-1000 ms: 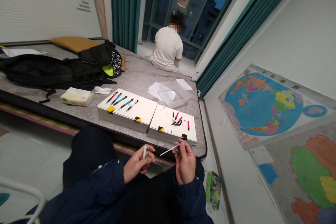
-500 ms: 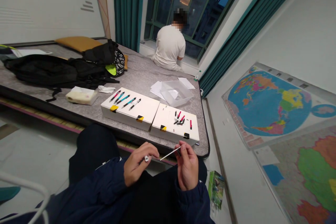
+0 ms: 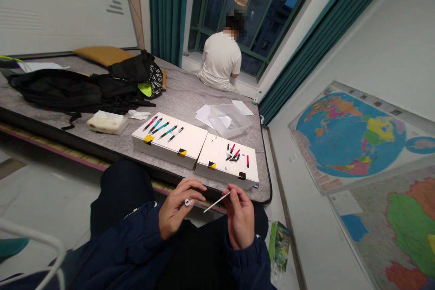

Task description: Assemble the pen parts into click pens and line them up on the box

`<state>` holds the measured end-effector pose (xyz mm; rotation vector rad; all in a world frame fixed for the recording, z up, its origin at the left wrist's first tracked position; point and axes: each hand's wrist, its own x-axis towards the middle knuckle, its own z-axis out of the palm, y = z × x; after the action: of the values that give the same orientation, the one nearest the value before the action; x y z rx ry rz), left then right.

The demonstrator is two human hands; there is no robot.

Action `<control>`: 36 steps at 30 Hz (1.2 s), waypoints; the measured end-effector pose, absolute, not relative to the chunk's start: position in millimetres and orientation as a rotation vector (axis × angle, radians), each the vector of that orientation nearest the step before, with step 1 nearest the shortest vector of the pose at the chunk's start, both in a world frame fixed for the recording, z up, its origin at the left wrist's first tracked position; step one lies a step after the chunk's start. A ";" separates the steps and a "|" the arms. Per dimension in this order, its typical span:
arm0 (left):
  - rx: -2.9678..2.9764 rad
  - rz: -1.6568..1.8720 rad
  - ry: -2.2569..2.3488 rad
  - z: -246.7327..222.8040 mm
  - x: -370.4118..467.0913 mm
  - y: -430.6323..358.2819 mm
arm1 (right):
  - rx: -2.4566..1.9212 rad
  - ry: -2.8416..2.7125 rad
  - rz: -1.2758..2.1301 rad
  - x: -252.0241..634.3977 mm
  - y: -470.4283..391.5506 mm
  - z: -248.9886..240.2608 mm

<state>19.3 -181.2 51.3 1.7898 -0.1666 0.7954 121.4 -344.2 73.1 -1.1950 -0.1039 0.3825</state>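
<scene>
Both my hands are above my lap, in front of the bed. My left hand is closed around a short white tube, like a pen barrel, with its open end facing me. Between thumb and fingers my right hand pinches a thin white pen refill, which slants down to the left towards the left hand without touching it. Beyond the hands, a white box carries a row of several assembled pens. Loose black and red pen parts lie on a second white box to its right.
A clear plastic bin and paper sheets lie behind the boxes. Left of them are a tissue pack and a black backpack. A person in white sits by the window, facing away. Maps hang at right.
My right hand has drawn slightly down and left, and the refill's tip has come lower. The left hand's fingers have shifted a little around the tube. The camera view has moved slightly.
</scene>
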 end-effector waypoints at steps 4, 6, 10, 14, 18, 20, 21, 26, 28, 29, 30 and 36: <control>1.858 0.814 -0.131 49.4 18.5 -178.4 | -1.192 -0.097 0.376 120.7 -344.1 70.7; 1.900 0.810 -0.109 48.9 18.1 -177.2 | -1.189 -0.099 0.382 120.7 -344.3 69.8; 1.963 0.803 -0.064 50.7 17.8 -176.6 | -1.192 -0.107 0.388 120.9 -345.0 70.4; 1.977 0.812 -0.069 53.3 17.6 -177.3 | -1.186 -0.092 0.390 120.8 -345.4 72.5; 1.993 0.813 -0.064 54.1 16.9 -177.8 | -1.198 -0.092 0.388 120.5 -345.4 72.5; 1.987 0.808 -0.055 54.9 16.5 -177.8 | -1.201 -0.095 0.391 120.4 -345.3 72.0; 1.981 0.809 -0.051 55.5 16.5 -177.7 | -1.200 -0.098 0.392 120.5 -345.2 71.7; 1.846 0.696 -0.013 55.1 19.5 -179.6 | -1.221 -0.115 0.369 121.7 -344.4 67.1; 1.713 0.511 -0.003 50.5 21.9 -183.1 | -1.269 -0.143 0.374 121.8 -344.4 63.0; 1.655 0.423 0.006 47.0 23.1 -185.5 | -1.297 -0.163 0.379 121.6 -344.4 60.7; 1.617 0.351 0.014 43.0 24.2 -188.3 | -1.324 -0.186 0.387 121.1 -344.3 58.4; 1.533 0.138 0.053 19.8 26.5 -202.7 | -1.440 -0.305 0.344 116.3 -340.0 50.6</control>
<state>26.5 -202.7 19.8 1.5329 0.0527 0.1380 116.3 -340.0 50.6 -1.4401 -0.3050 0.3439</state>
